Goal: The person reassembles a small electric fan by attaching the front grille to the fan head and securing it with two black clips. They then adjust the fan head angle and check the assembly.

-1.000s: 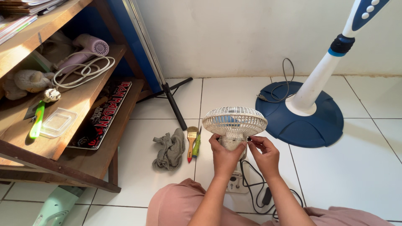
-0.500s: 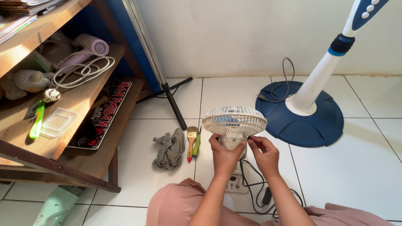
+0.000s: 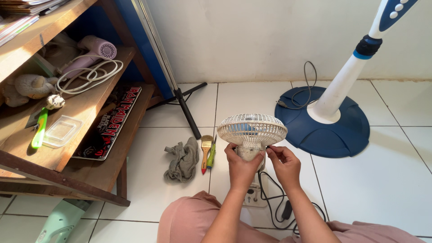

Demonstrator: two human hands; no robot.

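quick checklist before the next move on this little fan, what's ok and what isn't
1. Left hand has a grip on the small fan behind its grille: ok.
2. Right hand fingertips pinch at the side of the fan's back: ok.
3. Fan upright on its base: ok.
4. Black cord unplugged: cannot tell.
5. Screwdriver and brush on the floor, left of the fan: ok.

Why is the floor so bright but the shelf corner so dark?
Head view: daylight glares off the white floor tiles; the wooden shelf shades its own back corner; the small fan and both hands look sharp, without blur.
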